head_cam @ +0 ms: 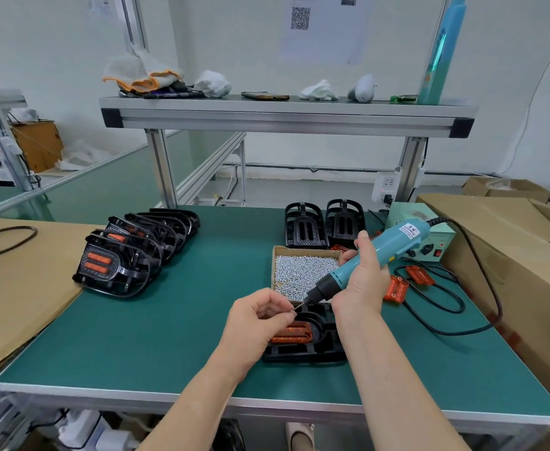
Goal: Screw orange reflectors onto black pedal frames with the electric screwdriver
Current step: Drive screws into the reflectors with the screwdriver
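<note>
The step in hand looks like loading a screw onto the bit. The left hand point(260, 317) pinches a small screw point(295, 308) between thumb and fingertips and holds it at the tip of the electric screwdriver point(381, 252). The right hand point(361, 281) is wrapped firmly round the tool's blue barrel, with the bit slanting down toward eight o'clock. Whether the screw already sits on the bit is too small to tell.

The black pedal frame point(302, 353) lies flat on the green table point(169, 320) just below the bit tip, at about six o'clock from it. An orange reflector point(294, 333) is seated in the frame, and the left hand covers its left end. The bit hangs above the frame, not on it.

The next move probably calls for swinging the tool more upright and lowering the screw into a hole in the reflector, which is not visible here, with the left hand freed to steady the frame.

The box of screws point(302, 271) sits just beyond the frame at twelve o'clock, loose reflectors point(397, 288) at two o'clock, and finished pedals point(117, 265) at ten o'clock
</note>
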Demonstrator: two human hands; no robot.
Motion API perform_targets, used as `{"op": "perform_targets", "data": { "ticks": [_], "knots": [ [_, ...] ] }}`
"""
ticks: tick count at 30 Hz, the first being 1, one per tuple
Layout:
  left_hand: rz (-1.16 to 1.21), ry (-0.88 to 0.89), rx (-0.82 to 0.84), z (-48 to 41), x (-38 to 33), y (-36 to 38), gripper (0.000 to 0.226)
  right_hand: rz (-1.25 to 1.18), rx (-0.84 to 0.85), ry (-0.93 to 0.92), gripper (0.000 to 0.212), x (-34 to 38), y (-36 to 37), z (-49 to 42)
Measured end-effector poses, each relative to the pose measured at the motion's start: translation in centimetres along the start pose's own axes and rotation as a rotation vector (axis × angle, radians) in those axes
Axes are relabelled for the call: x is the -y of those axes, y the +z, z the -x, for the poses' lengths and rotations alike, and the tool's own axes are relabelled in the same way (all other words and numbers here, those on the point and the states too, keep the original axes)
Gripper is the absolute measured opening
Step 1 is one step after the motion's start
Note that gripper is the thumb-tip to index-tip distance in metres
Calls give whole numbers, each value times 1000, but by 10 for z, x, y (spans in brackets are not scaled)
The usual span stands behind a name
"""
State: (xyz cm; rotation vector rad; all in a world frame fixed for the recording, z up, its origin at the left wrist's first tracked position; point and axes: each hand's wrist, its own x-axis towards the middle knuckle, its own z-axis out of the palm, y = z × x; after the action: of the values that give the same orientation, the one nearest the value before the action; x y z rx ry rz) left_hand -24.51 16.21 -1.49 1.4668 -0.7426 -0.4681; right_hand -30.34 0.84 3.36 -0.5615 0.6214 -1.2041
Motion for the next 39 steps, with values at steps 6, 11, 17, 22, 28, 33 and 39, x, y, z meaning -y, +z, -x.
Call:
{"op": "perform_targets", "data": {
  "ticks": [6, 11, 17, 22, 28, 33, 39],
  "knots": [
    [-5, -5, -21, 1, 2, 1, 19, 19, 1, 8, 20, -4, -4, 0],
    [-139, 57, -56, 5, 2, 5, 26, 62, -16, -5, 19, -7, -5, 1],
    [-409, 275, -141, 9, 2, 14, 38, 86, -77, -27, 18, -7, -4, -2],
    [-585, 397, -177, 9, 7, 20, 46, 120, -94, -57, 18, -11, -3, -4],
    [-704, 489, -161, 8, 15, 21, 46, 130, -100, -68, 17, -12, -9, -4],
    [-767, 449, -106, 7, 23, 22, 56, 122, -59, -105, 17, -13, -12, -3],
    [-770, 284, -57, 12, 49, 0, 61, 216, 8, -273, 22, -10, -16, -11]
  ]
}}
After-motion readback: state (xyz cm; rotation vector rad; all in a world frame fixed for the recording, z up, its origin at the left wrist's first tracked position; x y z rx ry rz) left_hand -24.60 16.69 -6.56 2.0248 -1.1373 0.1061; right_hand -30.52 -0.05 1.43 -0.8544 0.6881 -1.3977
